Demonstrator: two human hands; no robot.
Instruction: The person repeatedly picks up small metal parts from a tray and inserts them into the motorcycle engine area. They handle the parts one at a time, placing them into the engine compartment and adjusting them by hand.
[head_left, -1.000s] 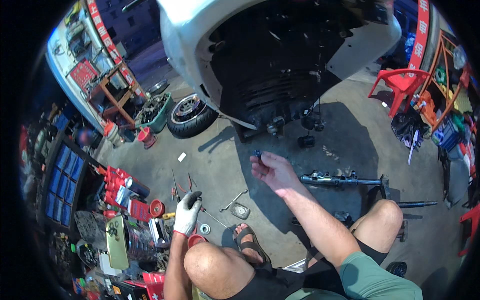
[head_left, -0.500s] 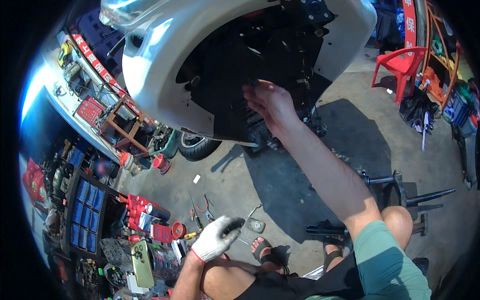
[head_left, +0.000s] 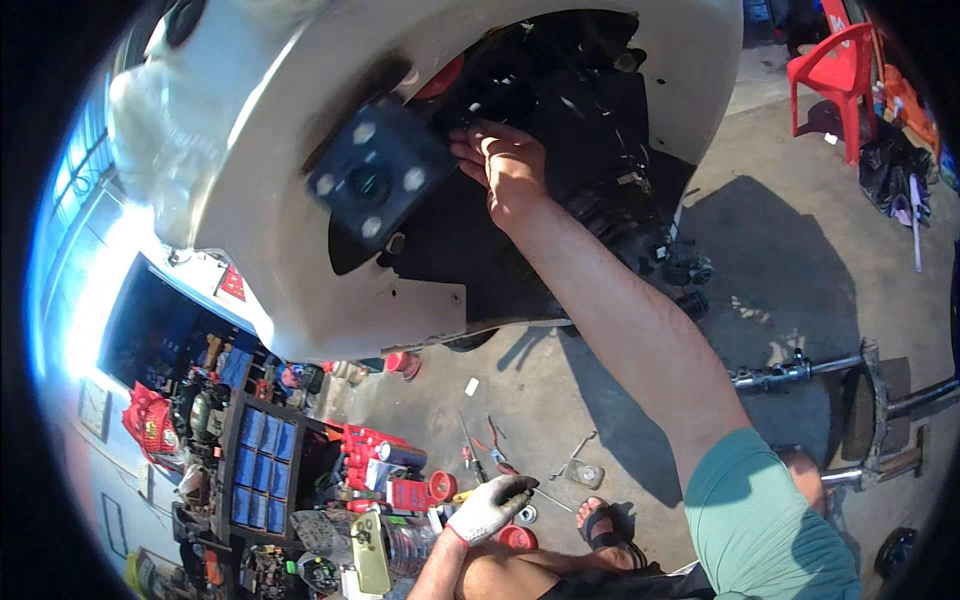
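My bare right hand (head_left: 505, 165) reaches up into the dark hollow of a white vehicle body panel (head_left: 285, 150). Its fingers are bent together around something dark and small that I cannot make out. Close beside it, to the left, is a blurred dark square plate (head_left: 380, 175) with a pale bolt head at each corner. My left hand (head_left: 490, 508), in a white glove with blackened fingers, lies low by my knee. Those fingers stretch out loosely and hold nothing that I can see.
Pliers (head_left: 492, 440) and screwdrivers lie on the concrete floor. A blue-drawer cabinet (head_left: 262, 470) and red containers stand to the left. A metal fork assembly (head_left: 870, 410) lies at right, below a red plastic chair (head_left: 838, 75). A phone (head_left: 371, 560) rests at lower left.
The view has shifted closer to the white panel, and the square bolted plate has come into sight. My right hand has moved up and left within the hollow. My left hand stays low.
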